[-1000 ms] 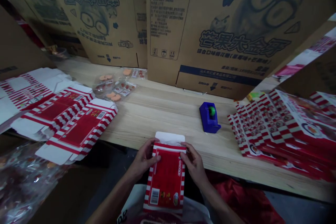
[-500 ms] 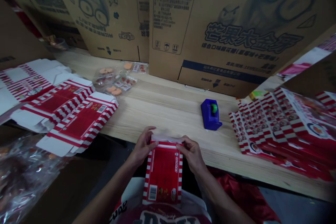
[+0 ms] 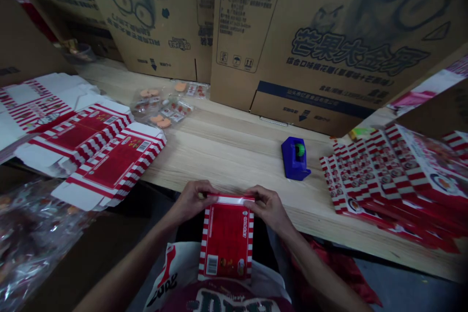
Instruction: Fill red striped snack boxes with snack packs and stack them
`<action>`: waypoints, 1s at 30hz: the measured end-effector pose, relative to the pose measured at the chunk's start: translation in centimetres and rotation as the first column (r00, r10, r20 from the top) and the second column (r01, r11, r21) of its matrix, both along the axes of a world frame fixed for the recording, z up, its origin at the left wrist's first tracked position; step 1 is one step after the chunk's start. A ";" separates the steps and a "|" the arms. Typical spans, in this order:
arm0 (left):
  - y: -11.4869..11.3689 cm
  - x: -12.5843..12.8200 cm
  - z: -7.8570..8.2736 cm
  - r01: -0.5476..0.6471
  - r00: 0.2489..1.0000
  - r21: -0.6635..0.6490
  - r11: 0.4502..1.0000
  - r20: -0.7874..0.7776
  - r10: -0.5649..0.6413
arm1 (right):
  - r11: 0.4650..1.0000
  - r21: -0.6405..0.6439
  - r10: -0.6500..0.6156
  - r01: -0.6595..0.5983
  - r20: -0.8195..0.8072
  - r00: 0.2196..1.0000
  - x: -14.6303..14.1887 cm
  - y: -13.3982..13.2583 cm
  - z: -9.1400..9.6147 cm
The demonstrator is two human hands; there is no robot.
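Observation:
A red carton (image 3: 227, 239) with red-and-white striped sides is held upright against my shirt, near the table's front edge. My left hand (image 3: 193, 200) pinches its upper left corner, and my right hand (image 3: 268, 204) pinches the upper right one. Along the top, between the hands, a white strip borders the red panel. A barcode and small food pictures show at the panel's lower end. The carton's far side is hidden from me. Beyond my right hand a blue tape dispenser (image 3: 295, 158) with a green core stands on the table.
Flat striped cartons (image 3: 120, 156) lie stacked at the left, overhanging the table edge. Striped filled-out boxes (image 3: 395, 180) are piled at the right. Clear candy packets (image 3: 161, 107) lie farther back. Large cardboard boxes (image 3: 234, 83) wall off the rear. Clear plastic packets (image 3: 32, 234) fill the lower left.
The white flap that stood up at the carton's top is now folded down out of sight. Both hands have closed in on the top corners.

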State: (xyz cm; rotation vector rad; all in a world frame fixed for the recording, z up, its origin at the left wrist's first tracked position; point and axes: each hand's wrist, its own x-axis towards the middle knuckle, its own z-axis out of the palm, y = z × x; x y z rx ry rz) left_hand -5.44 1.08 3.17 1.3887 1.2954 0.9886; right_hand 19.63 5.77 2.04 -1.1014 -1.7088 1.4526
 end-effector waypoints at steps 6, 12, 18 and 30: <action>1.6 -1.6 2.3 0.165 0.963 -0.275 0.947 0.251 -0.095 | 0.997 0.018 0.080 -0.081 0.057 0.995 -1.5 1.5 2.7; 0.9 -1.7 1.4 0.172 0.978 -0.153 0.973 0.146 -0.150 | 0.978 0.176 0.092 -0.109 0.101 0.991 -1.2 1.0 2.5; -0.5 0.2 -1.0 0.028 0.998 0.063 0.998 0.057 -0.031 | 0.971 0.236 0.024 -0.027 0.017 1.000 0.1 -0.6 0.5; -1.7 4.9 -3.1 -0.218 0.855 -0.271 0.938 0.411 0.318 | 0.963 0.214 -0.160 0.167 -0.049 0.986 0.6 -2.4 -0.8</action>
